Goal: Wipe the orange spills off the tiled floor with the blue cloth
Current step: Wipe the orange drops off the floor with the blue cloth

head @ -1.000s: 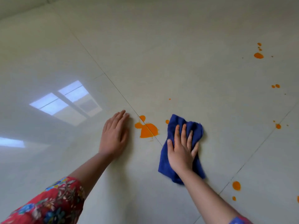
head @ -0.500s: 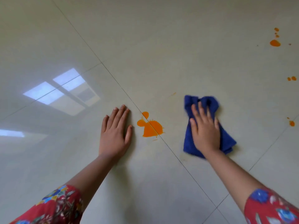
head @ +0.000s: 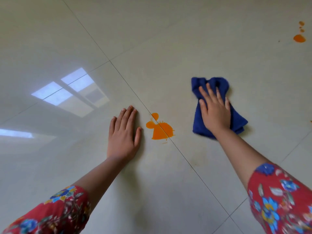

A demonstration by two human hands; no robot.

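Head view: my right grip (head: 215, 114) lies flat on the blue cloth (head: 196, 121), fingers straight and spread apart, pressing it onto the tiled floor (head: 168, 48) without curling around it. The cloth is deep blue, bunched and folded into a thick wad. Its crumpled top sticks out past my fingertips at 12 o'clock, and a folded corner pokes out at 4 o'clock of my palm. Its edges look slightly blurred.

The large orange spill (head: 159, 130) sits at 9 o'clock of the cloth, near it but not touching. It is a bright, solid splat with a small round lobe at its top and tiny flecks around it, lying across a grout line (head: 128, 83).

My left grip (head: 124, 135) rests at 9 o'clock of that spill, just beside it. The palm is down, the fingers are straight and close together, and it holds nothing.

Well apart, at 1 o'clock of the cloth near the frame's edge, a smaller orange spill (head: 299, 38) lies with a few droplets (head: 301, 26) above it.
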